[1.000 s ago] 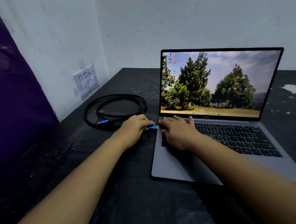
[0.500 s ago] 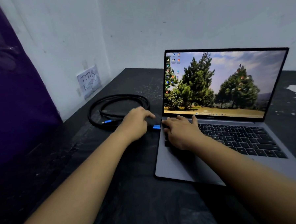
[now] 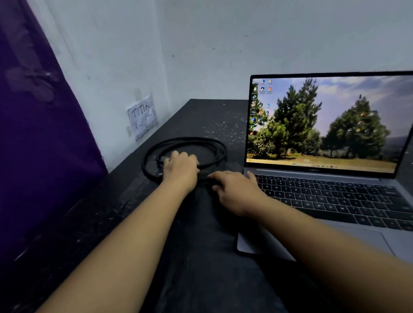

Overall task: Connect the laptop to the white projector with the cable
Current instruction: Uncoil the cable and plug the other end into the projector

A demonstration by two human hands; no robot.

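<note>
The open grey laptop (image 3: 322, 198) sits on the right of the black table (image 3: 207, 276), its screen showing trees. A black cable (image 3: 214, 151) lies coiled to the laptop's left. My left hand (image 3: 179, 168) rests on top of the coil, fingers slightly apart and bent down; its fingertips hide what is under them. My right hand (image 3: 236, 190) lies palm down at the laptop's back left corner, fingertips on a black stretch of cable beside the laptop's left edge. The cable's blue plug is hidden. No white projector is in view.
A white wall with a handwritten paper note (image 3: 142, 116) runs along the table's left edge. A purple cloth (image 3: 32, 141) hangs at the far left. The back wall stands close behind the laptop.
My left hand let go of the blue plug at the laptop's left side and moved left onto the coil. My right hand slid slightly left toward the cable. The view shifted left.
</note>
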